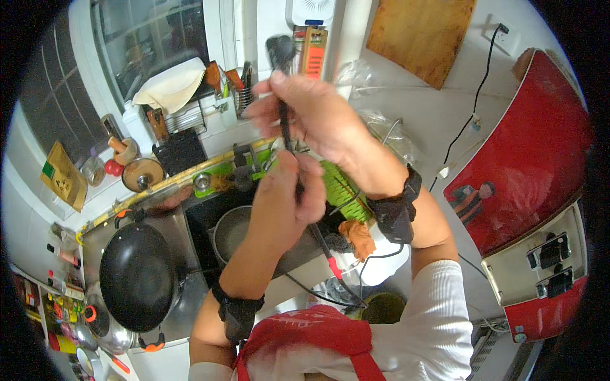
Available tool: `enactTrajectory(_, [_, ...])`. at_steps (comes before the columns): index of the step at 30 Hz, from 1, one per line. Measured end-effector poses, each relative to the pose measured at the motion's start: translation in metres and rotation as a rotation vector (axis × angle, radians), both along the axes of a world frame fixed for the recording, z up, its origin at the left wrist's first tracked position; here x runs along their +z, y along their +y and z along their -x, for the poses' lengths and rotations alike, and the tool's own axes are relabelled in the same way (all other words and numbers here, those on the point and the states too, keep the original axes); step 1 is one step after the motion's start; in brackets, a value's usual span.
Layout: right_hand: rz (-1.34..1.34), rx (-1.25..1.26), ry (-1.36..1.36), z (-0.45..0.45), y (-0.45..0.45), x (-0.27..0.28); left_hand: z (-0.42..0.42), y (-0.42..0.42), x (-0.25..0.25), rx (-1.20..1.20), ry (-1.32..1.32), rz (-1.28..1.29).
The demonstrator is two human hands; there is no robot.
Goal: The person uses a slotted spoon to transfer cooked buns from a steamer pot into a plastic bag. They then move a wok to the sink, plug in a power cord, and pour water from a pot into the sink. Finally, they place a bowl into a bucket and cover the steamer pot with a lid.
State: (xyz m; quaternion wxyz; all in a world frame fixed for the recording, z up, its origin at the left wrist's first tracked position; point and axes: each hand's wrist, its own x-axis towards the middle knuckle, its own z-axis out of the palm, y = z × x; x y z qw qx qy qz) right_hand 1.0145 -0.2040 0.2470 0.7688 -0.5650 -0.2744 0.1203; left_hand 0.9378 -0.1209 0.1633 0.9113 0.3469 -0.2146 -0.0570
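Note:
A long, dark utensil with a rounded black head, blurred by motion, slants up in front of me over the counter. My left hand grips its lower handle. Nearer the head, my right hand holds the shaft between thumb and fingers. From below my left fist runs a black length with a red band; whether it belongs to the utensil or is a cord, I cannot tell. Under my left forearm a grey pan, partly hidden, stands on the black cooktop.
At left stands a black wok with orange-tipped handles. A green drying rack and a crumpled orange cloth lie by my right forearm. The windowsill holds a glass lid and a utensil holder. A red refrigerator bounds the right.

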Motion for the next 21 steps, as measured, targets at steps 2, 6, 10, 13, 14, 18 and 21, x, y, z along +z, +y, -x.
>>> enactTrajectory(2, [0.232,0.085,0.08,-0.005,0.002,-0.022,-0.003,0.006,0.006,0.116,0.079,0.133])
enactTrajectory(6, [0.335,0.174,0.185,0.004,-0.038,-0.08,-0.012,0.011,0.025,0.422,0.199,0.239])
enactTrajectory(10, [0.402,0.335,0.083,0.045,-0.061,-0.11,-0.017,0.019,0.027,0.628,0.114,0.243])
enactTrajectory(13, [0.453,0.316,-0.017,0.062,-0.061,-0.113,-0.017,0.019,0.028,0.681,0.07,0.237])
enactTrajectory(14, [0.47,0.306,-0.041,0.066,-0.06,-0.112,-0.016,0.018,0.028,0.691,0.061,0.237])
enactTrajectory(18, [0.238,0.453,0.253,0.064,-0.07,-0.118,-0.009,0.007,0.036,0.743,0.052,0.186])
enactTrajectory(21, [0.102,0.679,0.265,0.057,-0.075,-0.131,-0.004,0.001,0.04,0.772,0.032,0.145])
